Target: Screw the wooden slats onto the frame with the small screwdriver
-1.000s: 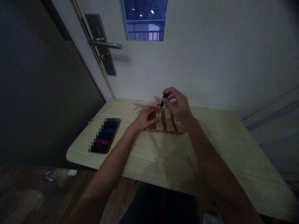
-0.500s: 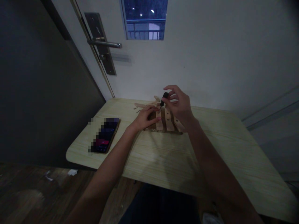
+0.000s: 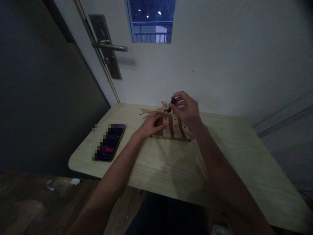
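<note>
A small wooden slatted piece (image 3: 176, 129) with holes in its slats lies on the light wooden table (image 3: 186, 163), near the far edge. My left hand (image 3: 153, 123) rests on its left side, fingers curled and pressing a slat down. Above it, my right hand (image 3: 187, 110) pinches the black handle of a small screwdriver (image 3: 171, 104), whose tip points down at the left slat. A few loose wooden strips (image 3: 150, 110) lie just behind the piece.
A phone (image 3: 109, 142) with a lit screen lies on the table's left part. Behind the table stands a white wall with a small window (image 3: 152, 20). A door with a metal lever handle (image 3: 110, 47) is at the left.
My right hand's fingers spread briefly on the screwdriver handle, then closed round it again. My left hand has stayed on the slats.
</note>
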{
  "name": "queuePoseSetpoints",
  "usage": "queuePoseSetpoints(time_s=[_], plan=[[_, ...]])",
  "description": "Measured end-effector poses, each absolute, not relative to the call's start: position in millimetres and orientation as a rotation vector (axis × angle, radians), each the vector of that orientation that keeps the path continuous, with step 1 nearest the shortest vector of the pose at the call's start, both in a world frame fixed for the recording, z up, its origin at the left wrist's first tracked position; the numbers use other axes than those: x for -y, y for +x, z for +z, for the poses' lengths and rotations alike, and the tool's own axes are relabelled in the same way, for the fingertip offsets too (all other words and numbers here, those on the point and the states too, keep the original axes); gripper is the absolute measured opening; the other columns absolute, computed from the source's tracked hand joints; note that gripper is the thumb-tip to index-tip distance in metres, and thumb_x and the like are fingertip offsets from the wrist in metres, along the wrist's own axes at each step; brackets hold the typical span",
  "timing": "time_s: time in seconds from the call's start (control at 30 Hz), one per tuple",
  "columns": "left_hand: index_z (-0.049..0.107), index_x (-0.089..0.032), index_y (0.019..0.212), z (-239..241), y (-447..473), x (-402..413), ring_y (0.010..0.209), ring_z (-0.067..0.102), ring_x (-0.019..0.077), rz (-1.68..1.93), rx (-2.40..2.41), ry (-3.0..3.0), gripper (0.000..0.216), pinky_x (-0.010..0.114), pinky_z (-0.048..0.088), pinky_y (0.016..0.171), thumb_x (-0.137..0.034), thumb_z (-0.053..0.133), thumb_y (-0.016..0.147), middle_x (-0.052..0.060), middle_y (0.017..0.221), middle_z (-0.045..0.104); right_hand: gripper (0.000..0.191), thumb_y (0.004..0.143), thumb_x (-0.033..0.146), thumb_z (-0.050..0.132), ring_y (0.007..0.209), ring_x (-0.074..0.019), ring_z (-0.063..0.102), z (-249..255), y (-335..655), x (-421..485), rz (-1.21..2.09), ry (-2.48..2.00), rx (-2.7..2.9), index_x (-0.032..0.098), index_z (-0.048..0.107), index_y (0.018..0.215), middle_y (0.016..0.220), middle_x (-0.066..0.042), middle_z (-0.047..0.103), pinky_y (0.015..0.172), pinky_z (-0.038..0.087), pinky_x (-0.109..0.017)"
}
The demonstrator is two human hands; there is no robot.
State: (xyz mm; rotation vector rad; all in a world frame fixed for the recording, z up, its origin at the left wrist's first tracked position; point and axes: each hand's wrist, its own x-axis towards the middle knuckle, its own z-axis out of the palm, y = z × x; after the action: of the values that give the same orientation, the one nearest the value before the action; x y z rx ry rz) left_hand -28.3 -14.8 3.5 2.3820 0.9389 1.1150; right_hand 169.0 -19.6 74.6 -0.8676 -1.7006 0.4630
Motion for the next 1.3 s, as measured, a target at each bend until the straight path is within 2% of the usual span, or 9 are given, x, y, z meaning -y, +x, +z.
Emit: queuePoseSetpoints(time_s=[0.1, 0.3, 0.4, 0.53, 0.7, 0.87, 1.03, 1.2, 1.3], plan=[[0.069, -0.02, 0.118, 4, -28, 14, 0.119, 0.063, 0.0295, 1.117, -0.946, 2.379, 0.045, 0.051, 0.049, 0.107, -0.055, 0.066, 0.091, 0.013, 0.125, 0.067, 0.024, 0.085, 0.041, 0.071, 0.067, -0.013, 0.067, 74, 170, 20, 0.417, -0.874, 1.732, 0.024, 0.068, 0.102, 0.084, 0.0, 0.068, 0.057, 0.059, -0.024], [0.068, -0.02, 0.118, 3, -28, 14, 0.12, 0.063, 0.0294, 1.121, -0.954, 2.368, 0.045, 0.05, 0.05, 0.106, -0.055, 0.067, 0.091, 0.012, 0.125, 0.067, 0.038, 0.098, 0.034, 0.048, 0.102, -0.0215, 0.07, 69, 178, 12, 0.308, -0.809, 1.868, 0.028, 0.067, 0.131, 0.121, -0.009, 0.073, 0.086, 0.062, -0.041], [0.068, -0.019, 0.118, 2, -27, 14, 0.12, 0.063, 0.0298, 1.13, -0.942, 2.374, 0.044, 0.05, 0.05, 0.106, -0.054, 0.067, 0.091, 0.013, 0.125, 0.066, 0.038, 0.099, 0.034, 0.047, 0.109, -0.0222, 0.07, 69, 177, 12, 0.344, -0.738, 1.885, 0.025, 0.068, 0.129, 0.124, -0.01, 0.073, 0.094, 0.06, -0.044], [0.069, -0.019, 0.118, 3, -27, 14, 0.12, 0.063, 0.0303, 1.117, -0.954, 2.376, 0.042, 0.05, 0.05, 0.106, -0.051, 0.068, 0.091, 0.014, 0.126, 0.067, 0.029, 0.095, 0.041, 0.058, 0.091, -0.018, 0.072, 73, 172, 18, 0.403, -0.774, 1.828, 0.024, 0.071, 0.114, 0.115, -0.007, 0.075, 0.078, 0.063, -0.033], [0.069, -0.019, 0.119, 6, -27, 16, 0.12, 0.063, 0.0294, 1.113, -0.957, 2.37, 0.045, 0.05, 0.05, 0.107, -0.054, 0.066, 0.091, 0.013, 0.126, 0.067, 0.024, 0.085, 0.046, 0.071, 0.064, -0.0121, 0.063, 76, 168, 20, 0.325, -0.881, 1.728, 0.022, 0.07, 0.092, 0.087, -0.002, 0.071, 0.057, 0.057, -0.025], [0.068, -0.018, 0.119, 5, -27, 16, 0.12, 0.063, 0.0297, 1.111, -0.945, 2.383, 0.045, 0.049, 0.05, 0.107, -0.055, 0.064, 0.093, 0.014, 0.126, 0.066, 0.024, 0.094, 0.042, 0.061, 0.073, -0.0144, 0.065, 71, 171, 15, 0.232, -0.857, 1.75, 0.021, 0.071, 0.099, 0.095, -0.007, 0.072, 0.063, 0.058, -0.027], [0.068, -0.018, 0.118, 2, -28, 13, 0.118, 0.063, 0.0298, 1.132, -0.919, 2.39, 0.047, 0.05, 0.051, 0.105, -0.057, 0.065, 0.092, 0.014, 0.123, 0.067, 0.037, 0.101, 0.043, 0.047, 0.085, -0.0182, 0.069, 68, 173, 13, 0.269, -0.802, 1.804, 0.017, 0.068, 0.117, 0.108, -0.013, 0.073, 0.074, 0.059, -0.033], [0.068, -0.018, 0.119, 3, -28, 14, 0.116, 0.064, 0.0293, 1.128, -0.927, 2.385, 0.045, 0.049, 0.051, 0.104, -0.055, 0.065, 0.092, 0.014, 0.123, 0.067, 0.028, 0.095, 0.041, 0.059, 0.066, -0.0121, 0.063, 73, 172, 17, 0.357, -0.869, 1.824, 0.023, 0.068, 0.115, 0.098, -0.004, 0.073, 0.06, 0.054, -0.025], [0.068, -0.018, 0.119, 3, -28, 14, 0.117, 0.064, 0.0292, 1.143, -0.919, 2.386, 0.046, 0.049, 0.051, 0.105, -0.056, 0.065, 0.092, 0.014, 0.124, 0.067, 0.019, 0.09, 0.034, 0.068, 0.064, -0.0106, 0.06, 76, 171, 17, 0.319, -0.842, 1.8, 0.023, 0.07, 0.105, 0.095, -0.002, 0.074, 0.062, 0.054, -0.024]])
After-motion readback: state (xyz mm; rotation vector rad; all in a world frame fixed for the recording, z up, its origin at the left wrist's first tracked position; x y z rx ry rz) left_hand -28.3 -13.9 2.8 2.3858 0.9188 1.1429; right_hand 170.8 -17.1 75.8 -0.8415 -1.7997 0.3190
